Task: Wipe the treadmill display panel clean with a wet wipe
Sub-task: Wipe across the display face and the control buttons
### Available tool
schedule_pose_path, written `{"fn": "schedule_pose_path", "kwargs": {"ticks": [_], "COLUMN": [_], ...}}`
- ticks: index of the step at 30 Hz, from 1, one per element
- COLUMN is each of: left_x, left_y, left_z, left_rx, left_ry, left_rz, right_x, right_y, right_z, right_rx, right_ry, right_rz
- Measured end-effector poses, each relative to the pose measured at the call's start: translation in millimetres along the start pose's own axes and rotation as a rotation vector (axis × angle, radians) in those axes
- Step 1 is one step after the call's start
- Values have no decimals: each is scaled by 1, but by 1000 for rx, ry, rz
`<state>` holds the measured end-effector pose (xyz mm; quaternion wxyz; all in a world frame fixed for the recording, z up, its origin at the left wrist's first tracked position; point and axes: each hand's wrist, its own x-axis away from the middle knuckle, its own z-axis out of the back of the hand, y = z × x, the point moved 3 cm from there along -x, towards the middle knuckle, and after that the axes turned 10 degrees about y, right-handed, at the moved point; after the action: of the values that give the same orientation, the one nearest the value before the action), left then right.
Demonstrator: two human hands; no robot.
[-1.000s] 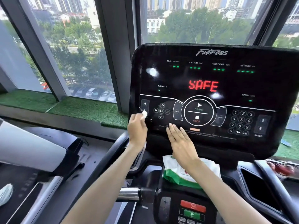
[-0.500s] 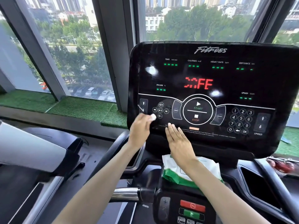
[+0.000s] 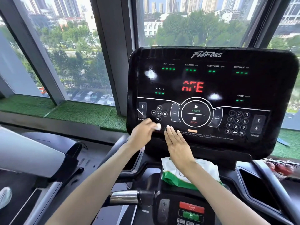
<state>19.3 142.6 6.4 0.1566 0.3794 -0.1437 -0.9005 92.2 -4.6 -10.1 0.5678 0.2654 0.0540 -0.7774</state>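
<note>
We saw a dark shelf on the treadmill's console, and on it lay a pack of wipes, white above and green along its near edge, with an arm crossing over its middle. At the console's right side something red rested, too blurred to tell what it was. Behind ran the sill under the windows, laid with green turf, and on its right stretch lay a thin blue strip, tilted. To the left stood a second treadmill's deck, and a crumpled white wad lay at its near left edge.
</note>
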Motion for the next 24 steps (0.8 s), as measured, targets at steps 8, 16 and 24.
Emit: {"fn": "schedule_pose_path", "kwargs": {"ticks": [8, 16, 24], "left_x": [0, -15, -41], "left_y": [7, 10, 4], "left_z": [6, 4, 20], "left_rx": [-31, -99, -128], "left_ry": [-11, 40, 297], "left_rz": [-42, 73, 227], "right_x": [-7, -15, -16], "right_y": [7, 12, 11], "right_z": [11, 9, 7], "right_rx": [-7, -8, -8], "right_ry": [89, 47, 36], "right_rz": [-7, -19, -28]}}
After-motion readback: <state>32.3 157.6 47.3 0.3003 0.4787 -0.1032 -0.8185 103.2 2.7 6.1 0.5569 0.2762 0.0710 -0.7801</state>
